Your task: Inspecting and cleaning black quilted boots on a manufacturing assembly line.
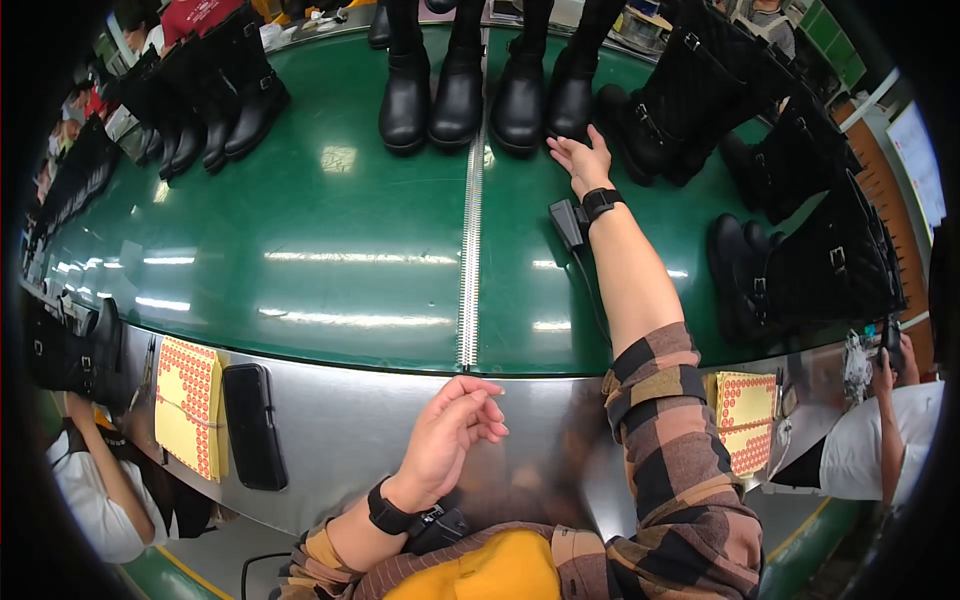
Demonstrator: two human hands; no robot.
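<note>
We see our right hand (580,160) reaching out over the bench, fingers spread wide, beside the nearest tall black leather boot with a rounded toe (570,105). From this angle we cannot tell whether the fingertips touch its toe. Our left hand (450,440) is loosely curled, part way open, above the brushed-steel front edge (340,430). A flat black rectangular case (254,425) lies on that edge, next to a stack of yellow sheets with round red stickers (187,420), bound with a cord. A second stack of yellow sheets (747,430) lies farther right.

The bench (300,230) has a glossy green top that reflects strips of light, crossed by a toothed metal seam (469,250). Beside our boot stand more upright black boots; black buckled boots (830,265) crowd the right side, and another row of black boots (215,110) stands at the upper left.

Around us, a person in a white top (880,440) works at the right, and another white-clothed person (105,490) at the left.
</note>
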